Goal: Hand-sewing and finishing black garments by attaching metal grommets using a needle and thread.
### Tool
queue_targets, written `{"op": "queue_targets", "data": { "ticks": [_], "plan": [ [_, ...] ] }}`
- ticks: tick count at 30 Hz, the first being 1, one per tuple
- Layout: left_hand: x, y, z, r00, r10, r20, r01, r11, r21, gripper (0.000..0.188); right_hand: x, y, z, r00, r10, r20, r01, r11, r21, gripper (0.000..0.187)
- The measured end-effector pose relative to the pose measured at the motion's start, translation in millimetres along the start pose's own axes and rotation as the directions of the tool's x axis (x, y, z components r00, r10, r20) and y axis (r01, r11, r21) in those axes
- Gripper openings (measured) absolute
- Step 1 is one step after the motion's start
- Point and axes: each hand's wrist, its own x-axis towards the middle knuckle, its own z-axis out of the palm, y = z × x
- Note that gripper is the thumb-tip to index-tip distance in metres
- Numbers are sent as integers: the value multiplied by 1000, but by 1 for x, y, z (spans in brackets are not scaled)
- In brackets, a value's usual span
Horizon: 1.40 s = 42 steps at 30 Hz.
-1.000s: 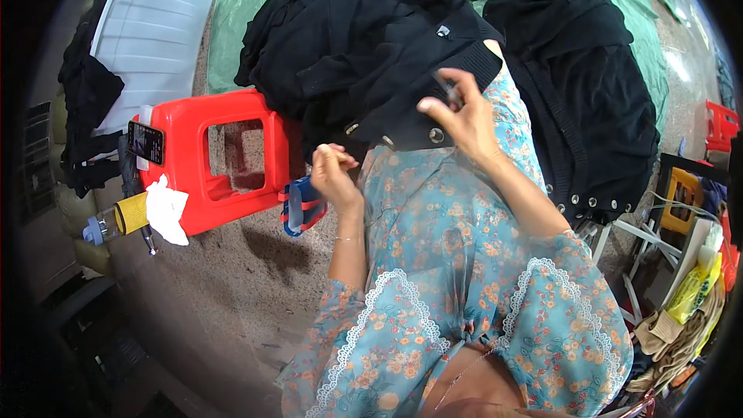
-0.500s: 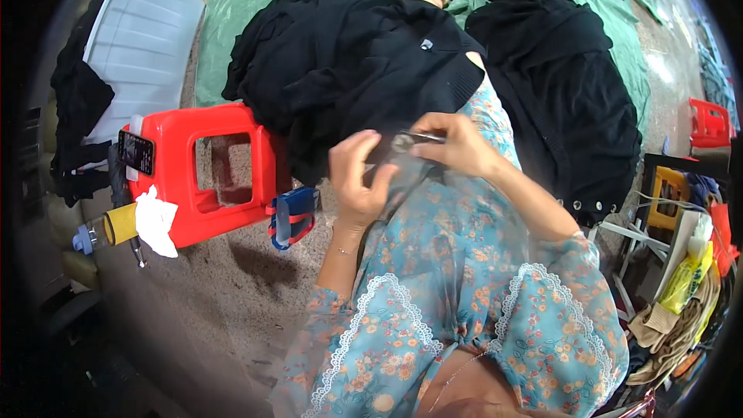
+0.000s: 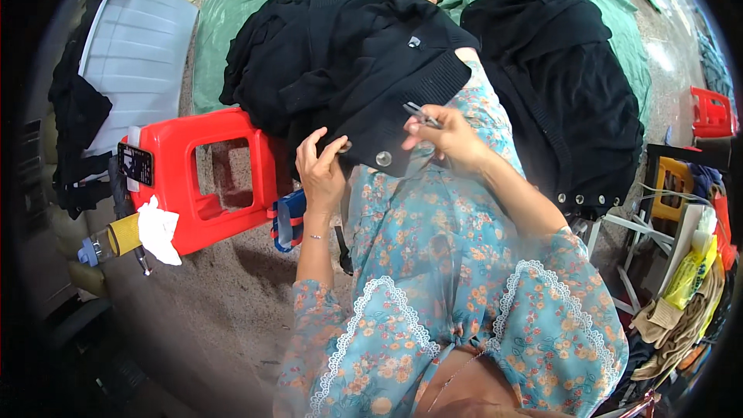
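Observation:
A black knitted garment point(image 3: 333, 62) with ribbed edging lies bunched across my lap. At its near edge my left hand point(image 3: 319, 170) pinches the cloth between thumb and forefinger, right beside one round button. Another shiny round button point(image 3: 383, 158) shows on the cloth between my hands. My right hand point(image 3: 453, 138) is closed around a pair of small metal thread snips point(image 3: 422, 114), whose tips point up and left, over the garment. A small light-coloured tag point(image 3: 414, 42) sits farther up on the knit.
To the left stands a red plastic stool point(image 3: 166, 178) with a phone point(image 3: 136, 162) and white tissue point(image 3: 158, 231) at its edge. Behind it is a pale blue bin point(image 3: 139, 54). More black garments point(image 3: 557, 85) lie on green sheeting point(image 3: 224, 39).
My left hand has moved left and down along the garment's edge, drawing it out flat. The buttons now show plainly. My right hand with the snips has shifted slightly right, away from the left.

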Motion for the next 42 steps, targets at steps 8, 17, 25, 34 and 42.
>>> {"op": "queue_targets", "data": {
  "ticks": [8,17,25,34,42],
  "plan": [
    [21,76,-6,967,13,253,56,963,-262,35,15,40,22,994,-63,-93,66,997,35,13],
    [-6,60,-2,955,-190,226,253,922,-294,25,12,35,28,996,-24,-83,8,982,-191,10],
    [-5,56,-14,925,-151,350,258,924,-282,21,5,25,31,985,-173,-19,149,896,-419,17],
    [-17,52,-5,938,-259,232,317,911,-263,11,2,24,34,980,-201,2,177,858,-483,17],
    [-19,47,7,833,-492,254,552,701,-452,3,-17,-4,40,929,-361,80,342,754,-560,29]
  ]
}}
